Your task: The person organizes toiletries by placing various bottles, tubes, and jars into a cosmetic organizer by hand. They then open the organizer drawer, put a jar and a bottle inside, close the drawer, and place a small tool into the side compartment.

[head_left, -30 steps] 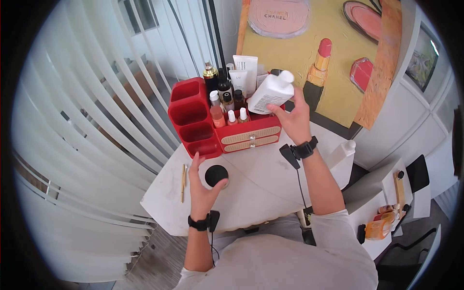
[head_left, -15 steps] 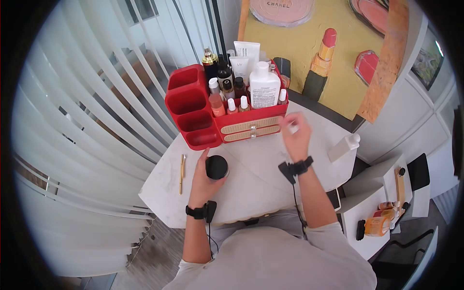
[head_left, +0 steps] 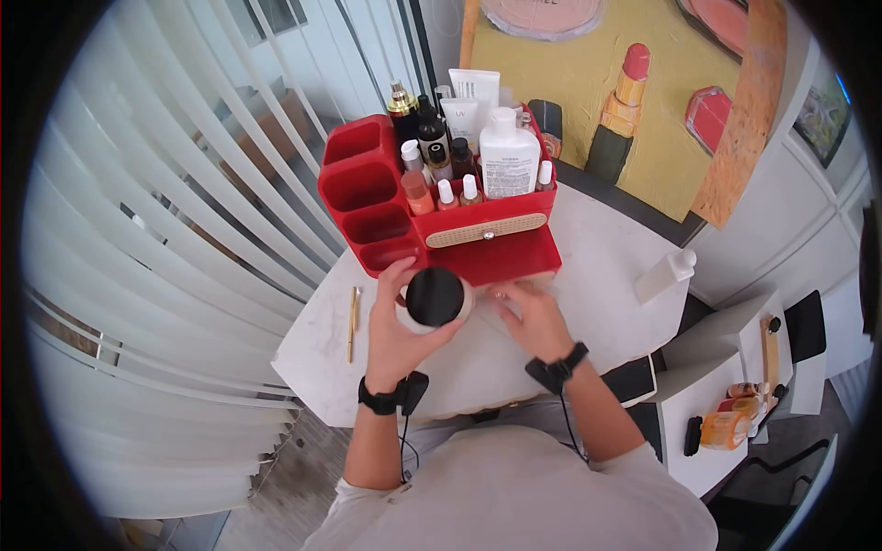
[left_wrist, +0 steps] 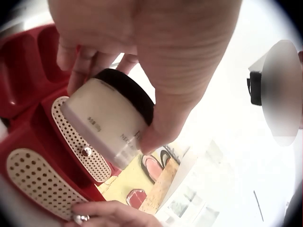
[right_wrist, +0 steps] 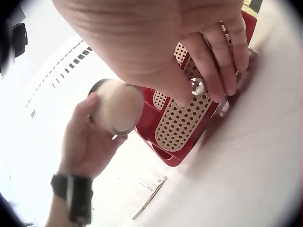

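Two hands are seen at work over a white table [head_left: 478,367]. A round cream jar [head_left: 434,299] with a black lid is held by the left hand [head_left: 397,335], fingers and thumb curled round its sides; it is raised off the table, just in front of the red organizer [head_left: 367,211]. The small metal knob [right_wrist: 198,87] of the lower drawer [head_left: 510,260] is pinched by the right hand [head_left: 533,317] between thumb and fingers, and that drawer stands pulled out toward the near side, its perforated cream front [right_wrist: 182,120] showing in the right wrist view. The upper drawer [head_left: 485,230] is seen closed. A white bottle [head_left: 508,158] and several smaller bottles are stored upright in the organizer's far compartments. A thin gold stick [head_left: 351,321] lies on the table to the left of the left hand. A white pump bottle [head_left: 663,275] lies at the right edge of the table, well apart from both hands.
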`<action>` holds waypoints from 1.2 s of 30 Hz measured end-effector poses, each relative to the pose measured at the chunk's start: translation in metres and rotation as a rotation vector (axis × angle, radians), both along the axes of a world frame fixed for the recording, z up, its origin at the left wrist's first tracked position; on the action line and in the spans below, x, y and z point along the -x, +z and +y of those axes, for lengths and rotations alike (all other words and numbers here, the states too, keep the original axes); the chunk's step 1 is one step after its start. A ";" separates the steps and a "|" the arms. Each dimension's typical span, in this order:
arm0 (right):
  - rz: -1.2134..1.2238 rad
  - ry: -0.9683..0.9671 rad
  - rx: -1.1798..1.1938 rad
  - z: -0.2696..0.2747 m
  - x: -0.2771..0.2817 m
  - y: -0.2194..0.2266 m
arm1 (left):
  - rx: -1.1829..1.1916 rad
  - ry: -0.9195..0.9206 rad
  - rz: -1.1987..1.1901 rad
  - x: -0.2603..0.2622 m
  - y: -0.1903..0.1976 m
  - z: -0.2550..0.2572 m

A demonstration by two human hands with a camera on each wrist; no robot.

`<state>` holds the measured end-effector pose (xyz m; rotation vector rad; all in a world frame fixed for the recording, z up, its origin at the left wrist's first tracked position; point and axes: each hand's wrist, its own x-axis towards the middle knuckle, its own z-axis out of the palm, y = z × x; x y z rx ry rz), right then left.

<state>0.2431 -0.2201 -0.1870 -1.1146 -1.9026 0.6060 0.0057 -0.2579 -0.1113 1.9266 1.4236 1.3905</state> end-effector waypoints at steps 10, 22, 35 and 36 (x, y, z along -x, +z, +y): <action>0.027 0.033 -0.009 -0.047 -0.013 -0.005 | 0.183 -0.028 0.376 -0.042 -0.036 0.054; 0.045 0.065 -0.004 -0.046 -0.011 -0.005 | 0.117 -0.202 0.172 -0.061 -0.034 0.041; 0.030 0.037 -0.017 -0.047 -0.009 -0.008 | 0.158 -0.196 0.654 -0.081 -0.039 0.080; 0.026 0.049 -0.018 -0.045 -0.008 -0.009 | 0.169 -0.268 0.605 -0.086 -0.040 0.083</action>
